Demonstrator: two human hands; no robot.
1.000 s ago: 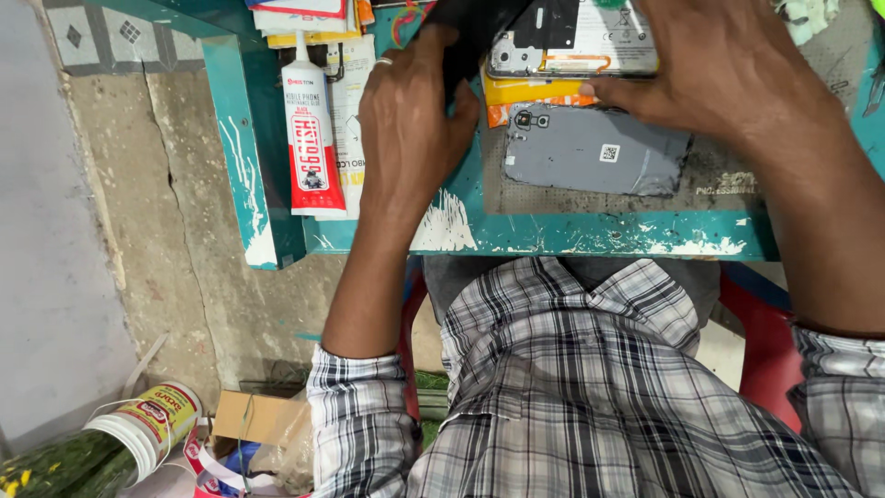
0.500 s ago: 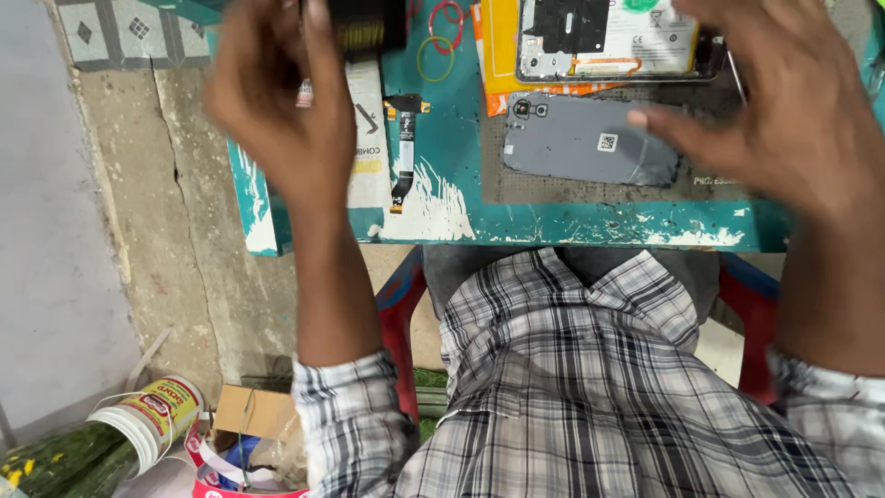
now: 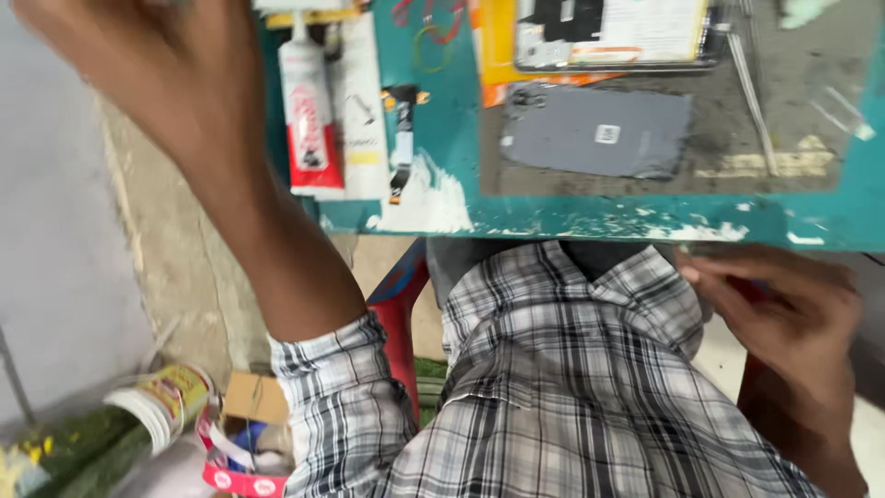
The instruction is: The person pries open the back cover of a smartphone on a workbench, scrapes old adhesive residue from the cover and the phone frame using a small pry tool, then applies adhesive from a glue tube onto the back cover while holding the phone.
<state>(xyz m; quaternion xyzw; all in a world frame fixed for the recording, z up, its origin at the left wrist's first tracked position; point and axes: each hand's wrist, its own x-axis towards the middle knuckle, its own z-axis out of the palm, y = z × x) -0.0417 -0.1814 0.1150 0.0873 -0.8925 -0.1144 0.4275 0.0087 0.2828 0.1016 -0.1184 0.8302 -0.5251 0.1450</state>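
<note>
now the left hand [image 3: 157, 83] is raised in the upper left of the frame, blurred, so i cannot tell how far it is open or whether it holds anything, with the red-and-white plastic glue tube [image 3: 309, 115] just to its right on the chipped teal table [image 3: 590, 221]. right hand [image 3: 784, 309] sits low at the right below the table edge, fingers curled and pinched, contents unclear. that thin grey flat phone back panel [image 3: 597, 131], upper centre, looks light, stiff and smooth, probably fragile, best lifted by its long edges.
</note>
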